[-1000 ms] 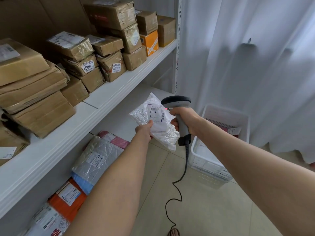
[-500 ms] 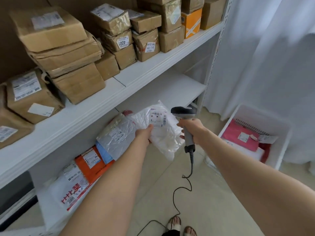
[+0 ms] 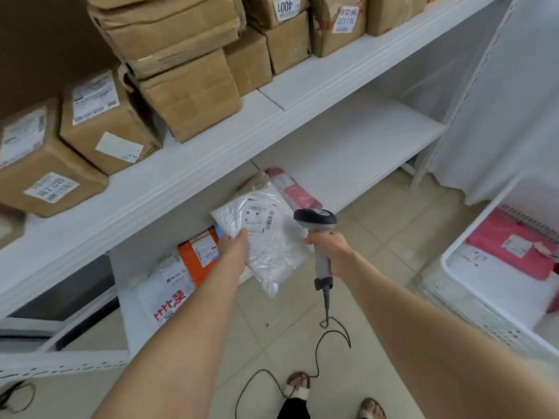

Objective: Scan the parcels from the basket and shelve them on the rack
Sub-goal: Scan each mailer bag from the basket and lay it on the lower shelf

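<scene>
Brown boxes (image 3: 181, 95) sit stacked on the rack (image 3: 211, 164), upper shelf, far left to centre. On the lower shelf below is a white bag with red print (image 3: 169, 294), with an orange bag (image 3: 199, 258) beside it. Your left hand (image 3: 234, 247) grasps the white plastic parcel (image 3: 272, 237) at its left edge, label and barcode facing up. The parcel is held in the air in front of the lower shelf. Just right of it, your right hand (image 3: 331, 251) is wrapped round the scanner (image 3: 316, 220) handle, scanner head by the parcel's right edge. The cable (image 3: 317, 358) hangs to the floor. Far right is a white basket (image 3: 462, 300) with a pink parcel (image 3: 508, 237) inside.
</scene>
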